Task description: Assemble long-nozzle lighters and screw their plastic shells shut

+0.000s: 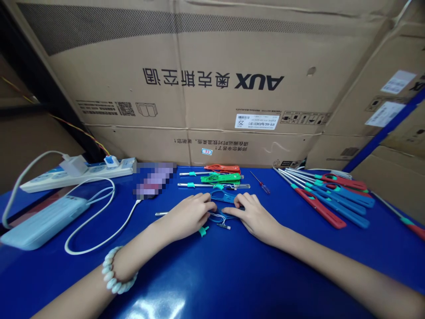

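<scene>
My left hand (190,216) has its fingers closed at the trigger end of an opened blue lighter casing (217,217). My right hand (256,218) pinches the same casing at its other end, thumb and index finger bent over it. A second blue casing half (226,197) lies just behind, near the fingertips of both hands. Thin white wires lead to a small igniter piece (224,226) on the table in front of the casing. A green trigger (203,231) lies below my left fingers. The metal tube (161,214) sticks out left of that hand, which partly hides it.
Behind the hands lie an opened green lighter (221,178), a red lighter casing (222,169) and a small screwdriver (262,184). Several assembled lighters (332,195) are piled at right. At left are a power bank (46,221), a white cable (109,246) and a power strip (96,170). Cardboard (212,53) stands behind.
</scene>
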